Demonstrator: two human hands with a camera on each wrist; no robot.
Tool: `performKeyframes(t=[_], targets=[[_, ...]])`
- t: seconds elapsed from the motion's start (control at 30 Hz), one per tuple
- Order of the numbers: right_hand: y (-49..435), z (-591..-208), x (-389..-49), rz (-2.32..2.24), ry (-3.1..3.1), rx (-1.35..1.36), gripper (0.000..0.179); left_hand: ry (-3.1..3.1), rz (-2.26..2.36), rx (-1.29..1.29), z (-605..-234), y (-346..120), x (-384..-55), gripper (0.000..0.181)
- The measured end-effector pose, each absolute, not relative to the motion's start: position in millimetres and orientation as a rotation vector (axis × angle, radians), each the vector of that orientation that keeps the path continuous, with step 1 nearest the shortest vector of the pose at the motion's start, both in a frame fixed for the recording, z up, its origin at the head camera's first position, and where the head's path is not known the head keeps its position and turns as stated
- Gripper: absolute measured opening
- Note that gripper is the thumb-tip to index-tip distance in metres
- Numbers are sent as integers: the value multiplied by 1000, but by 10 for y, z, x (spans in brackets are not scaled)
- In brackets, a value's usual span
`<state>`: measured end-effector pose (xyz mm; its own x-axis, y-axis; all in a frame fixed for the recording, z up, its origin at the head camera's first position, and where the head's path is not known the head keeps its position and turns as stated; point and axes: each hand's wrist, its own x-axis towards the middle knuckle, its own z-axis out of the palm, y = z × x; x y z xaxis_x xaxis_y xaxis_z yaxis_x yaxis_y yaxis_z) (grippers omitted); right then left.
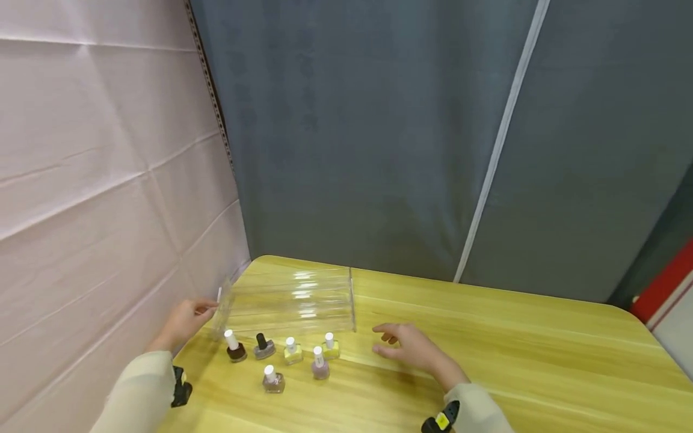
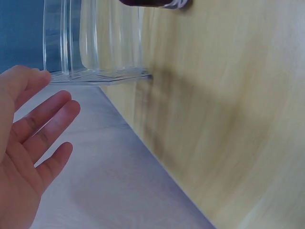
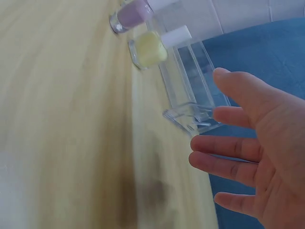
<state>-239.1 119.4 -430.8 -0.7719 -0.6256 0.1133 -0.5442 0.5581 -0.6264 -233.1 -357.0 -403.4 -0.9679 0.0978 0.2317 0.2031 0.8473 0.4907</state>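
Observation:
A clear plastic tiered rack (image 1: 289, 300) stands at the table's back left, several ridges running across it. At its left side panel (image 2: 100, 76), my left hand (image 1: 186, 322) pinches the edge between thumb and index fingertip, with the other fingers spread loosely. My right hand (image 1: 408, 346) hovers right of the rack, fingers apart and holding nothing. Nail polish bottles stand in front of the rack: a dark one (image 1: 236, 351), a grey one with black cap (image 1: 264, 349), two yellow ones (image 1: 293, 353) (image 3: 150, 50), a lilac one (image 1: 320, 368) and a glittery mauve one (image 1: 274, 383).
The wood-grain table (image 1: 520, 355) stretches to the right. A pale pink cloth wall (image 1: 108, 180) runs close along its left edge, beside my left hand. A blue-grey curtain (image 1: 352, 150) hangs behind the back edge. Something red and white (image 1: 668, 294) stands past the right corner.

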Motion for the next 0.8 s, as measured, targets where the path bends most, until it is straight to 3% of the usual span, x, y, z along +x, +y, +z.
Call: performKeyframes(t=[0.8], targets=[[817, -4508, -2289, -1102, 2553, -990, 46, -2724, -934, -113, -4316, -3576, -2308, 22]])
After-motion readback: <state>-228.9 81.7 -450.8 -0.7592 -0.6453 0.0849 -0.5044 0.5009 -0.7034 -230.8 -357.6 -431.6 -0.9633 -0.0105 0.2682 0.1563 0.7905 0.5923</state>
